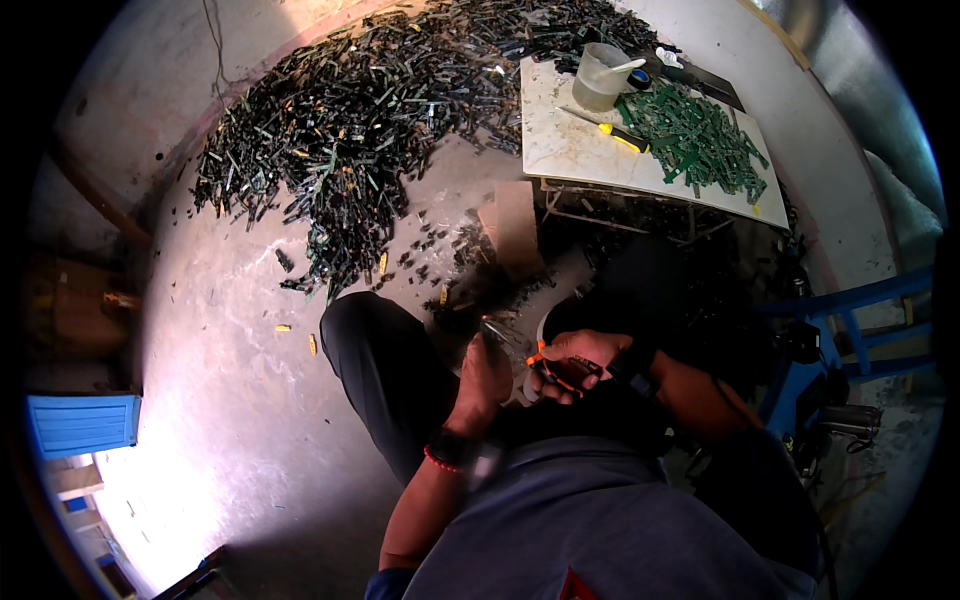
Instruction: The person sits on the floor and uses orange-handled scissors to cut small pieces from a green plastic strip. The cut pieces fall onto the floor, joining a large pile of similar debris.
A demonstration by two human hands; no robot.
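Observation:
In front of my lap, my right hand (585,358) is wrapped around pliers with orange handles (537,358). Their metal jaws (508,332) point up and to the left, toward my left hand (483,378). That hand is closed, thumb upward, close beside the jaws. Something small and dark seems to be at its fingertips, but shadow and blur hide what it is. Below both hands are my dark trousers, with my left knee (375,335) raised. Dark scraps (470,312) lie on the floor just beyond the hands.
A large heap of dark strip-like parts (350,150) covers the far floor. On a low white table (560,150) at the far right are green circuit-board strips (690,135), a yellow-handled screwdriver (625,137) and a plastic jug (600,85). A blue chair (850,320) stands right.

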